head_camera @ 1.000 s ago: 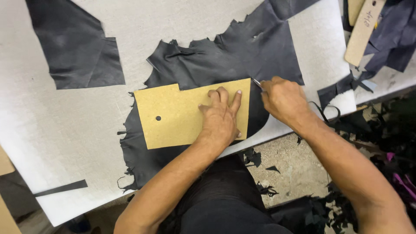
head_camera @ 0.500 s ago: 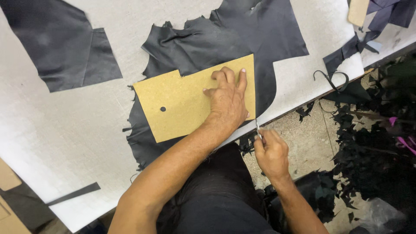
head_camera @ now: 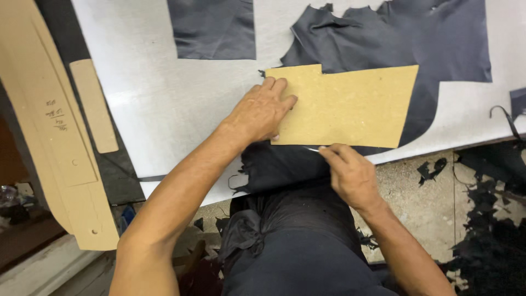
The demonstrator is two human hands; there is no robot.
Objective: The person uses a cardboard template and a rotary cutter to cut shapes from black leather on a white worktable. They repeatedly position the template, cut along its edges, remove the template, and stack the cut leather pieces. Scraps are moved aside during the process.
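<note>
A tan cardboard pattern [head_camera: 350, 104] lies flat on a sheet of dark leather [head_camera: 383, 44] on the white table [head_camera: 164, 109]. My left hand [head_camera: 262, 112] presses down on the pattern's left end, fingers spread. My right hand [head_camera: 350, 175] grips a thin blade [head_camera: 309, 148] at the pattern's near edge, its tip against the cardboard. Part of the dark leather [head_camera: 274, 167] hangs over the table's near edge below the pattern.
Another dark leather piece [head_camera: 213, 27] lies at the back of the table. Long tan cardboard patterns [head_camera: 49, 126] rest at the left. Dark leather scraps [head_camera: 487, 219] litter the concrete floor at the right. A thin dark strip [head_camera: 507, 120] curls at the table's right edge.
The view has shifted right. My left hand moved from the pattern's right side to its left end. My right hand came up from below the table edge to the pattern's near edge.
</note>
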